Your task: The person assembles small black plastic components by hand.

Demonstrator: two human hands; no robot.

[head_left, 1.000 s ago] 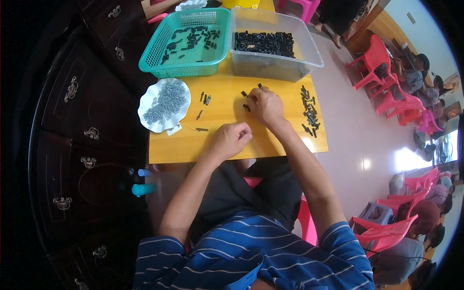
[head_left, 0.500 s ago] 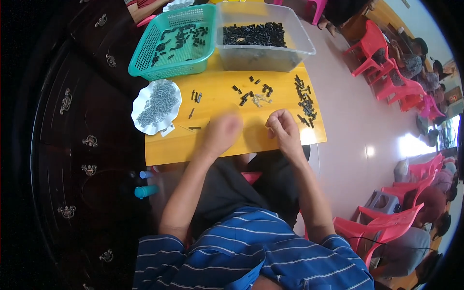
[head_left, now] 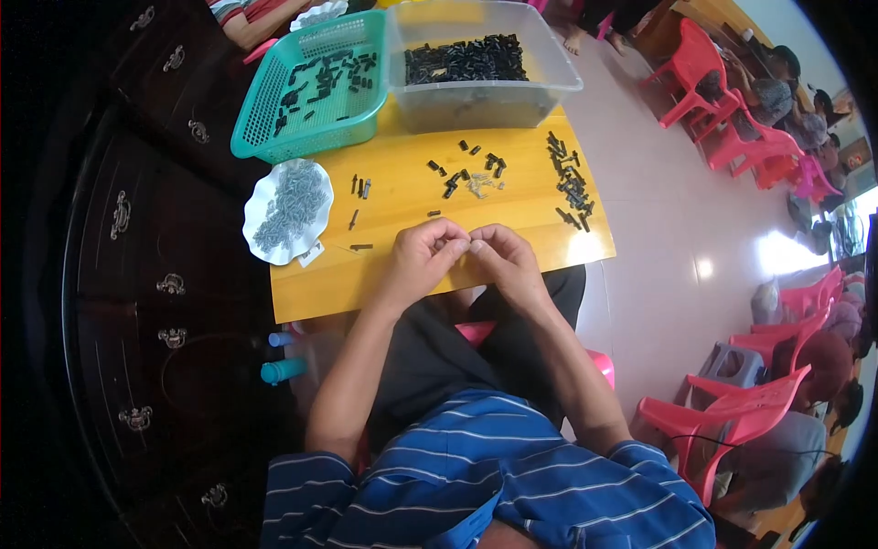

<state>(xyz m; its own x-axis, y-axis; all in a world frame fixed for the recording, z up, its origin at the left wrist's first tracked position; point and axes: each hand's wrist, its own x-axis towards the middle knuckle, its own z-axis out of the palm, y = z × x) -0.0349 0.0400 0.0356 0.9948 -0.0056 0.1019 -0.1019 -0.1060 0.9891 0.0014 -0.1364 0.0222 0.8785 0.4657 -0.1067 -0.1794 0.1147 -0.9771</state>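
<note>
Black cylinders lie scattered on smooth yellow tabletop.

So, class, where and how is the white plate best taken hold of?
The plate is probably best gripped by its near-right rim, left hand coming from the near right, thumb above, fingers below: there the wavy edge is bare, while the pile fills the middle and the basket crowds the far side.

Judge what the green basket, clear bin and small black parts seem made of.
Green basket: semi-glossy plastic, from its molded, perforated walls. Clear bin: smooth translucent plastic; yellow tabletop shows through. Small black parts: probably satin plastic, given faint highlights; coated metal remains possible.
</note>
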